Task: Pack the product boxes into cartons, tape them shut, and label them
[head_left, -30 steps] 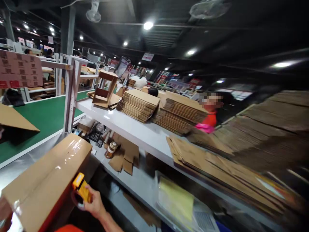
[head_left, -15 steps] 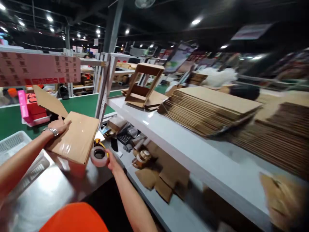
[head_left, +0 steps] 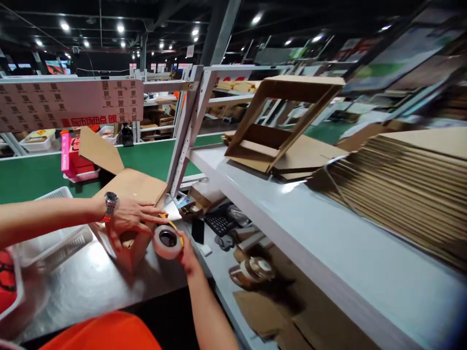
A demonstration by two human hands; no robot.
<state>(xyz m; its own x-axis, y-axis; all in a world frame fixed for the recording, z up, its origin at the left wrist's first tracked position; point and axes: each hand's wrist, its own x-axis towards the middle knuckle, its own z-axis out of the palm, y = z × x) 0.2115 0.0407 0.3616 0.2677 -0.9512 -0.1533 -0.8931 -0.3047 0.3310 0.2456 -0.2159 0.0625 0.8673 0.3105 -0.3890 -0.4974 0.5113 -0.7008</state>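
A brown cardboard box [head_left: 136,185] stands on the metal table, its top closed and shiny with clear tape. My left hand [head_left: 132,219], with a watch at the wrist, lies across the box's near edge, fingers spread. Its fingertips reach the yellow front end of a tape dispenser [head_left: 168,243], which carries a wide roll of clear tape. The dispenser's handle is gripped by my right hand [head_left: 187,253] at the box's right side. Whether a strip of tape runs from the roll to the box I cannot make out.
White plastic baskets [head_left: 69,245] stand left. Behind the box are a green surface [head_left: 148,153] and a red box [head_left: 78,155]. To the right, a white shelf [head_left: 292,204] bears an open carton [head_left: 255,153] and stacked flat cardboard [head_left: 408,180]; below lie a keypad [head_left: 217,222] and a jar [head_left: 251,272].
My left hand has slid from the box's far left top to its near right edge, beside the dispenser. The view has turned left, so everything appears further right.
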